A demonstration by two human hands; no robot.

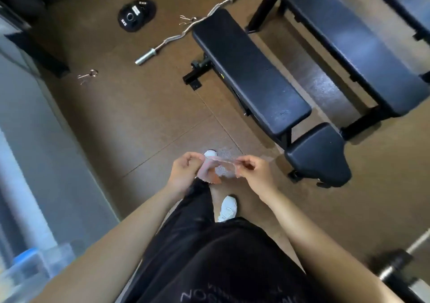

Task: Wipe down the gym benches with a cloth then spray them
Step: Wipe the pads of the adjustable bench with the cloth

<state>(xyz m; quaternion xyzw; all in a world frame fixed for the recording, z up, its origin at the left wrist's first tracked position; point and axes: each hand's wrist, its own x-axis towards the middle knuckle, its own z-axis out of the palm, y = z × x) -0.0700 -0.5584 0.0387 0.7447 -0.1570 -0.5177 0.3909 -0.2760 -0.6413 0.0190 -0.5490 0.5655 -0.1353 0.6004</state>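
Item: thin pale pink cloth [217, 170], stretched between both hands.
Left hand [183, 171] and right hand [252, 174] pinch opposite edges, apparently unfolding it for wiping the black padded bench [251, 74].

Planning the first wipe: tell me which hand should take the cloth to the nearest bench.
Right, probably. Both hands pinch the cloth, but the right hand is on the nearest bench's side; the left hand is farther away.

— Benches? Near bench [253, 74] is lying right of centre; a second bench [349, 46] is sitting just right of it.
— Floor? Curl bar [186, 28] is lying far left of the near bench, weight plate [136, 15] left of that.
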